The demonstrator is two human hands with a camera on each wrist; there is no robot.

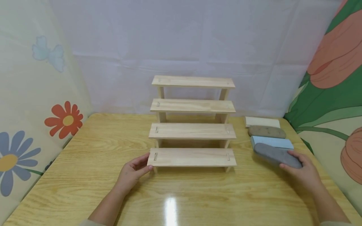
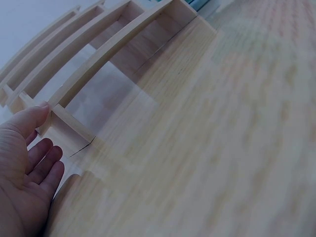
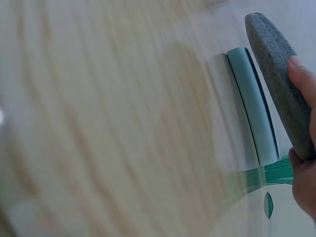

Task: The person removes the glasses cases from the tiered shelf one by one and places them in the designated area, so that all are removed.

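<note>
A four-step wooden display stand stands on the table. At the left end of its lowest step, my left hand holds the board between thumb and index finger; the left wrist view shows the other fingers loosely bent beside the stand's leg. My right hand grips the near end of a grey fabric glasses case, thumb on one side and fingers on the other. The case is tilted, raised above the table in the right wrist view. Just behind it lies a light blue glasses case, partly covered by the grey one.
Behind the blue case, a brown buttoned case and a cream case lie in a row at the table's right side. A white cloth hangs behind the wood-grain table. Flower-printed panels flank both sides.
</note>
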